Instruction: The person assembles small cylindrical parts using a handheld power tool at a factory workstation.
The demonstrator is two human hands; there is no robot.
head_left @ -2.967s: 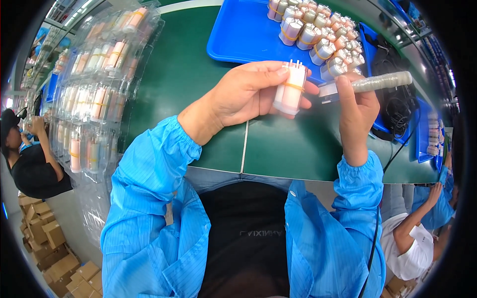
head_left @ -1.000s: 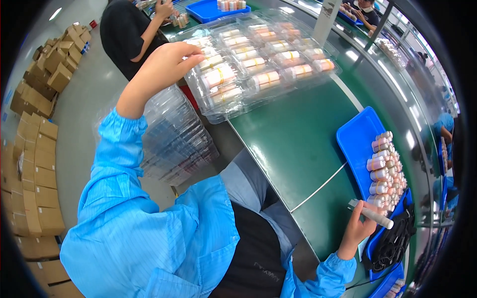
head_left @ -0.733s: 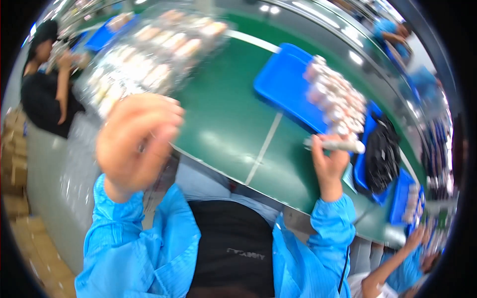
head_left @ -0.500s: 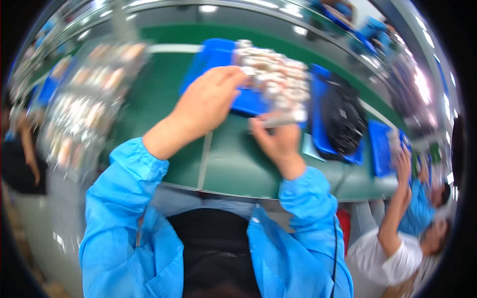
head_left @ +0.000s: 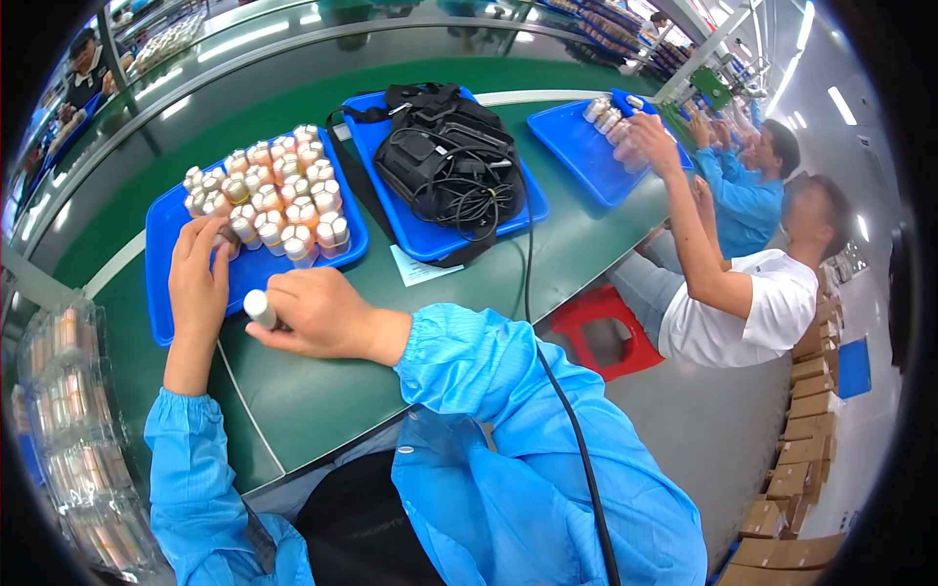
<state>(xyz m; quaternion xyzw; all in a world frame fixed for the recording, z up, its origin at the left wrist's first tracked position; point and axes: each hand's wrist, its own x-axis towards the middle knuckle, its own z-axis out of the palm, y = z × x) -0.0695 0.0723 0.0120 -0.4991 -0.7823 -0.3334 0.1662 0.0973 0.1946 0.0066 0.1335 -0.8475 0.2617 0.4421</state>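
A blue tray (head_left: 166, 293) holds many small white-capped bottles (head_left: 283, 190), standing upright in close rows, some with orange or pinkish bodies. At the near left of these rows, my left hand (head_left: 198, 278) has its fingertips closed around a small bottle (head_left: 228, 237), which they partly hide. In front of the tray, over the green tabletop, my right hand (head_left: 318, 313) is closed on a small bottle with a white cap (head_left: 258, 305). This bottle is tilted, its cap end toward the left, and the fingers cover most of its body.
Right of the bottles, a second blue tray (head_left: 528, 210) carries a black bag (head_left: 430, 146) and coiled cables (head_left: 479, 205). A black cable (head_left: 567, 400) crosses my right sleeve. Clear packs (head_left: 73, 430) are stacked at left. A co-worker (head_left: 733, 303) reaches over another tray (head_left: 567, 146).
My view has swung right, so the tray and hands appear further left. My left hand has come to the tray's near left bottles; the right still holds a bottle, now turned cap-left.
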